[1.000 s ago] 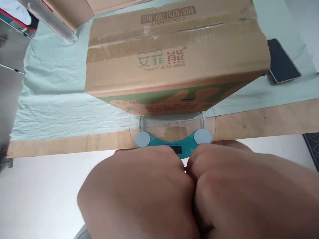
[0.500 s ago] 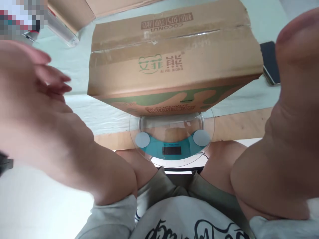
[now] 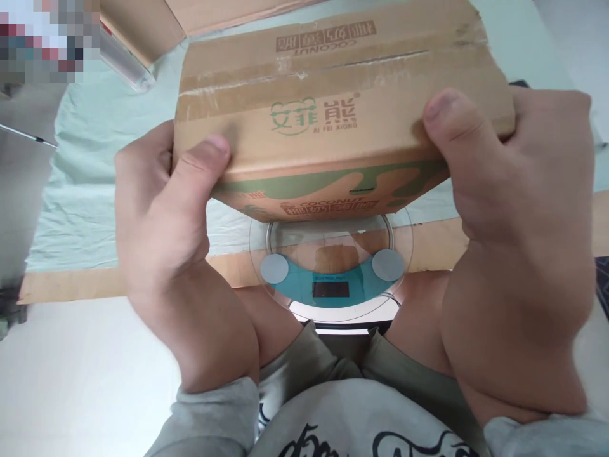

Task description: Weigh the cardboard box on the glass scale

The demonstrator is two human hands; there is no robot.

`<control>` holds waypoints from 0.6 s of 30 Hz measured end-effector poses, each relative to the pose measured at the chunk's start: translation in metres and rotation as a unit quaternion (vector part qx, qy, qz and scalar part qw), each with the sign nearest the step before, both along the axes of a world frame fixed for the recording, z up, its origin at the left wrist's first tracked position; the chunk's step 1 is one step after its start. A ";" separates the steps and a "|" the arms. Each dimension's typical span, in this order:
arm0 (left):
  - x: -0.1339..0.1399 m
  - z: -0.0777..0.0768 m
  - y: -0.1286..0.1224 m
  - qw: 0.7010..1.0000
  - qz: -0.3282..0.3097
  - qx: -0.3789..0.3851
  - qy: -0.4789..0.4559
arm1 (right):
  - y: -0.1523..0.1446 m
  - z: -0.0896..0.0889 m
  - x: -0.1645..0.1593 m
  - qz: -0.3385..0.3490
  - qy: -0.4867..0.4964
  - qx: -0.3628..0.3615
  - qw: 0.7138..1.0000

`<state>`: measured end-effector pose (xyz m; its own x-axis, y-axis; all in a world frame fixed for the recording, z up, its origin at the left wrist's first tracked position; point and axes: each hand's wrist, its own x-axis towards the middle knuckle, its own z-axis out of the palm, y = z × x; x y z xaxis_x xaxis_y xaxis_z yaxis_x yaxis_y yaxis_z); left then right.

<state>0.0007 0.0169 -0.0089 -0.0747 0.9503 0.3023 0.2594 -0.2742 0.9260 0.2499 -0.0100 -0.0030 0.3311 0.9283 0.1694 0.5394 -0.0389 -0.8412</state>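
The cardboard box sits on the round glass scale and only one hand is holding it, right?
Not quite. The head view shows both hands on the cardboard box: the left hand and the right hand each grip a side. It does sit on the round glass scale.

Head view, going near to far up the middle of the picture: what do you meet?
Grey shirt → glass scale → cardboard box gripped at both ends by the left hand and right hand.
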 end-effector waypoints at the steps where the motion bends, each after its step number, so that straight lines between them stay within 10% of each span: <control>1: -0.001 -0.003 0.003 1.000 -0.008 0.013 -0.001 | 0.001 -0.002 -0.001 0.010 0.001 0.016 1.000; 9: -0.022 -0.062 0.072 0.960 -0.158 0.231 0.007 | 0.059 -0.057 0.015 0.178 0.141 0.265 0.937; 18: -0.033 -0.082 0.097 0.972 -0.143 0.187 -0.021 | 0.092 -0.086 0.014 0.218 0.156 0.241 0.933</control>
